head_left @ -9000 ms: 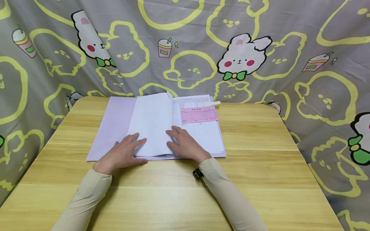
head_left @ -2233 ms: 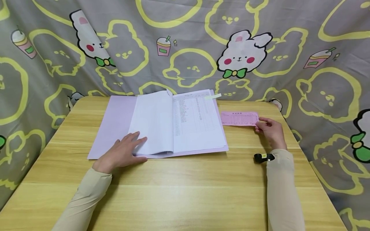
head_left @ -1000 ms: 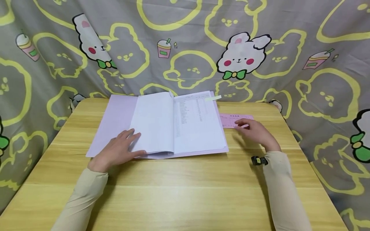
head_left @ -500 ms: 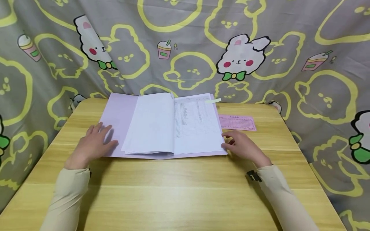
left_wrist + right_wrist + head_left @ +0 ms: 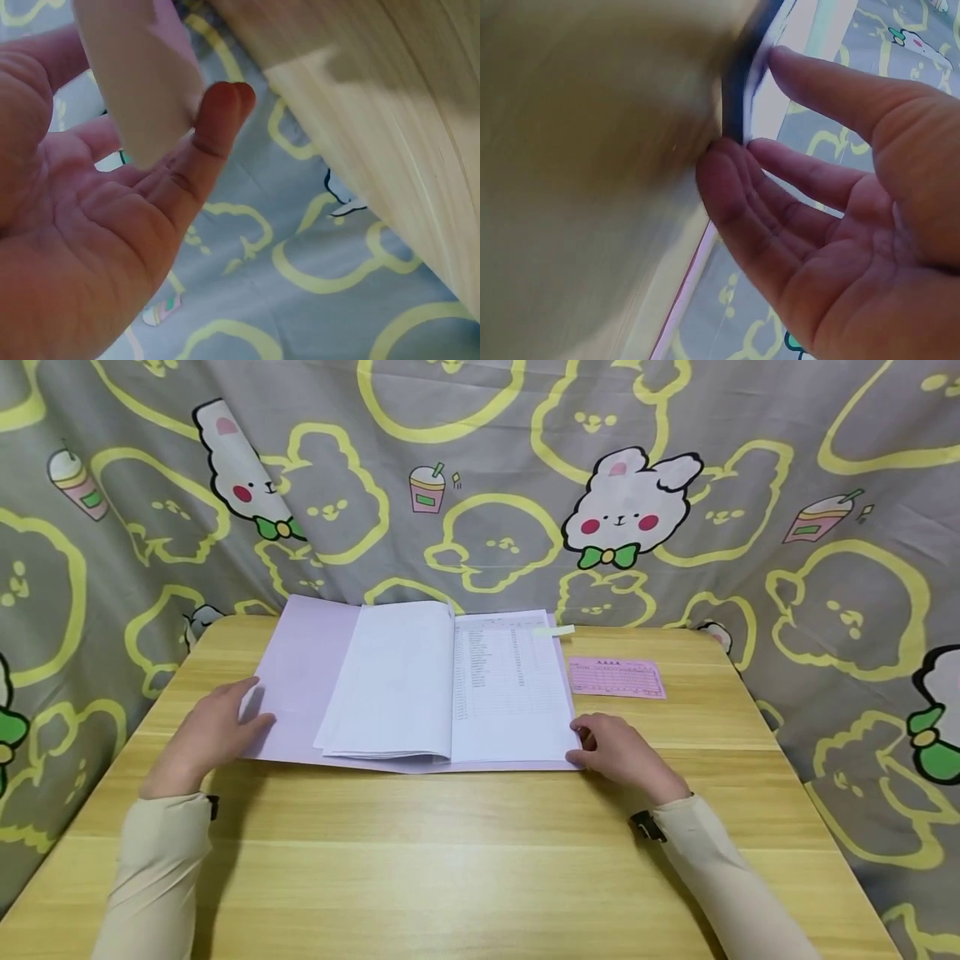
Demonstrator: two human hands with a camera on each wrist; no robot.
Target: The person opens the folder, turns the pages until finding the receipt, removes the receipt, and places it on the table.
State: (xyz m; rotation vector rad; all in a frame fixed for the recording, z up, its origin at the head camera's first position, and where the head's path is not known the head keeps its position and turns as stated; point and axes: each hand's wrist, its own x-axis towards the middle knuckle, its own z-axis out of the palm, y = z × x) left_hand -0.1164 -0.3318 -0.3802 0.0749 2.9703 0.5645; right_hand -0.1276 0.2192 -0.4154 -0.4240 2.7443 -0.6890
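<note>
A lilac folder point(image 5: 303, 660) lies spread on the table, with white sheets inside. Its left page point(image 5: 397, 677) is blank; a printed table covers part of the right sheet point(image 5: 510, 685). My left hand point(image 5: 206, 735) holds the cover's left edge, which is slightly raised. In the left wrist view, that cover point(image 5: 142, 82) passes between thumb and fingers. At the lower right corner, my right hand point(image 5: 618, 747) grips the folder's edge; the right wrist view shows the edge point(image 5: 737, 105) between thumb and fingers. A pink printed slip point(image 5: 617, 678) lies flat just right of the folder.
A pale green tab point(image 5: 553, 631) sticks out at the folder's upper right. The wooden table point(image 5: 450, 860) meets a grey cartoon-print curtain point(image 5: 495, 460) behind and at both sides.
The pink slip came off the right sheet and now lies on the table beside the folder. My right hand left it for the folder's right edge; my left hand moved left to the cover's edge.
</note>
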